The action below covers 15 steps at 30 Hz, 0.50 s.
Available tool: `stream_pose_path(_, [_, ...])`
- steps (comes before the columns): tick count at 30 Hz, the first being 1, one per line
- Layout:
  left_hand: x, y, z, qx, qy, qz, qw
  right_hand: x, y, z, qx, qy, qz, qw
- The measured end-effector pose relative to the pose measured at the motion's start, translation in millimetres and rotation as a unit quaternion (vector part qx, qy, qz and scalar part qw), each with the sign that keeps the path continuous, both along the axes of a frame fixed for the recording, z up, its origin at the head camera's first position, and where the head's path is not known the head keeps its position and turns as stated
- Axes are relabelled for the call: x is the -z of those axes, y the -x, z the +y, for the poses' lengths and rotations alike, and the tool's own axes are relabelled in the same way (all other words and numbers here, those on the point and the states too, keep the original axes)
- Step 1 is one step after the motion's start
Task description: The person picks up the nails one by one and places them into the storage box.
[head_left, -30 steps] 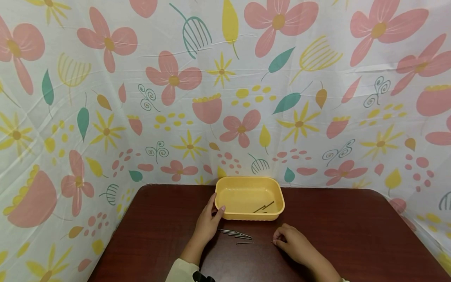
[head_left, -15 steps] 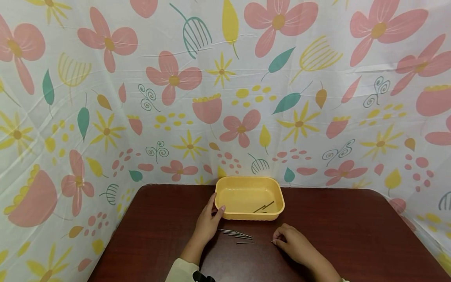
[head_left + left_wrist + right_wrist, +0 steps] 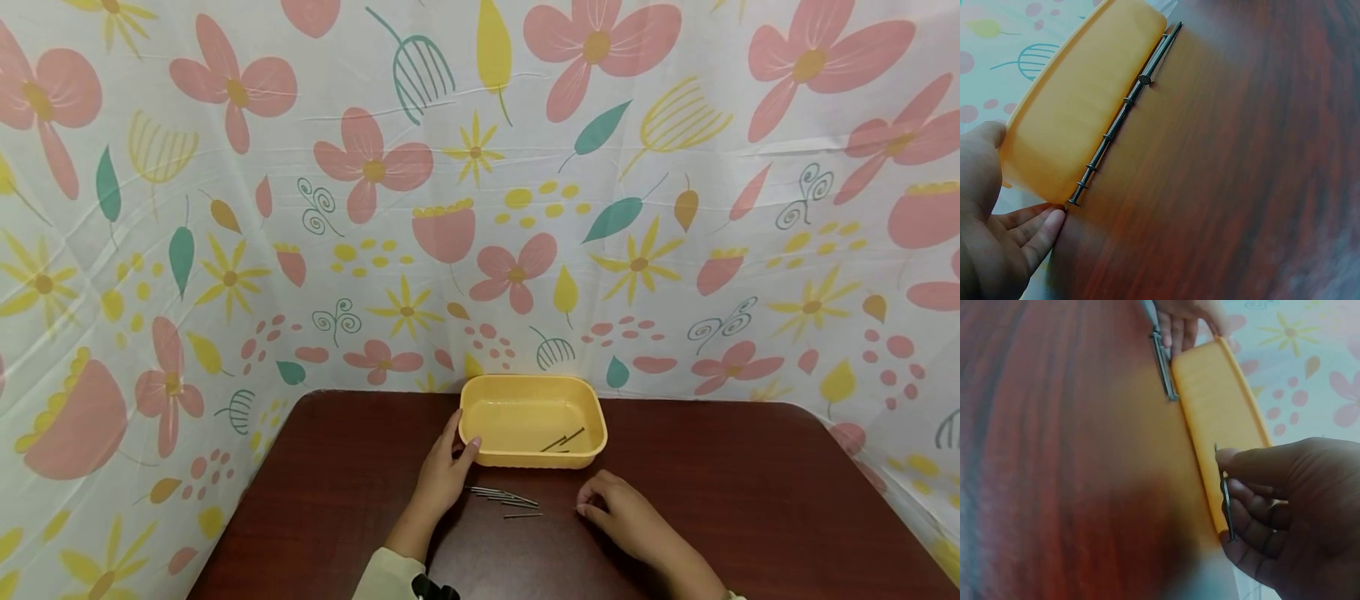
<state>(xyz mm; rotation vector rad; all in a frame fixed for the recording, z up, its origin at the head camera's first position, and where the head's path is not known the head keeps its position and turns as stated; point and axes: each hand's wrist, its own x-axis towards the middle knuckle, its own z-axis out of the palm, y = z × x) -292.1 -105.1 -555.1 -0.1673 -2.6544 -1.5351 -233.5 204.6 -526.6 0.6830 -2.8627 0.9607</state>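
3 nails (image 3: 572, 436) can be made out inside the yellow plastic basin (image 3: 517, 459), lying near its front right corner. The basin stands upright at the far edge of the dark reddish-brown surface (image 3: 712, 475), close to the floral cloth (image 3: 495, 175) that hangs behind it. Your left hand (image 3: 442, 475) grips the basin by its left end, thumb at the front rim and fingers against the side wall. Your right hand (image 3: 618, 512) is over the surface, in front of the basin's right end and apart from it; it pinches 1 nail (image 3: 1229, 509) between thumb and fingers. In the right wrist view, you can see that nail's head at the lower end and its other end showing past your thumb; from the head camera it is too small to tell. Between your 2 hands, just in front of the basin, several metal nails (image 3: 504, 497) lie side by side in a loose bunch, too close together to count surely. 1 separate nail (image 3: 522, 516) lies nearer to you, apart from that bunch. Your left arm shows a pale sleeve (image 3: 386, 575) and a black strap (image 3: 433, 588) at the bottom edge.
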Motion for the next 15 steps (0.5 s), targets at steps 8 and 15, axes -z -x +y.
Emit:
stream_pose_path(8, [-0.5,-1.2,0.0,0.003,-0.002,0.009,1.0000,-10.0,-0.3,-0.6,0.008,0.014,0.014,0.9998])
stream_pose_path(15, [0.0,-1.0,-0.7,0.007,-0.002,0.006,1.0000,-23.7,3.8,-6.1,0.025,0.011,0.014,0.9995])
